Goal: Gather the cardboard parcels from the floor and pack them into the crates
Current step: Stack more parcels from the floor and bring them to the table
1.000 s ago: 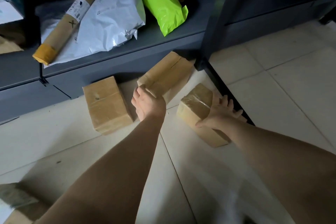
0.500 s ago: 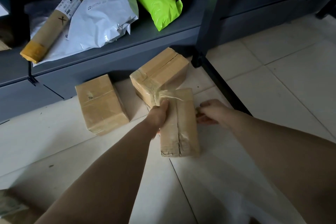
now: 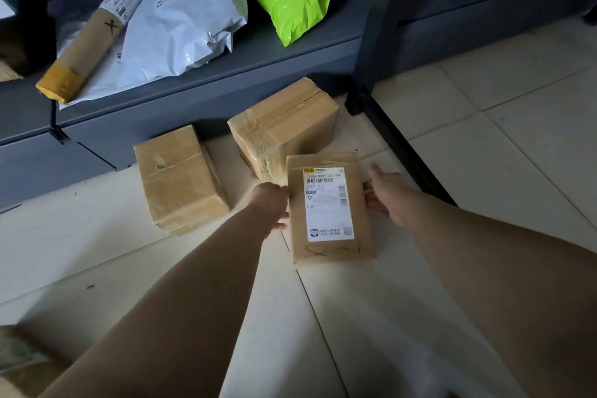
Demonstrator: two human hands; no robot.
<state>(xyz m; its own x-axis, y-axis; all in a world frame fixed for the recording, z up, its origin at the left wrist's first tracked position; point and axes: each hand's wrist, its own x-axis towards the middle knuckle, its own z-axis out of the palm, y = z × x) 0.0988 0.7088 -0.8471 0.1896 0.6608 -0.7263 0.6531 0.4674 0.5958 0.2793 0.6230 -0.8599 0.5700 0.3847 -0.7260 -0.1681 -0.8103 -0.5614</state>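
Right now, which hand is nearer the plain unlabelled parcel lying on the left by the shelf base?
Left. The left hand grips the left edge of the labelled parcel, just right of the plain parcel; the right hand is at its far edge, farther right.
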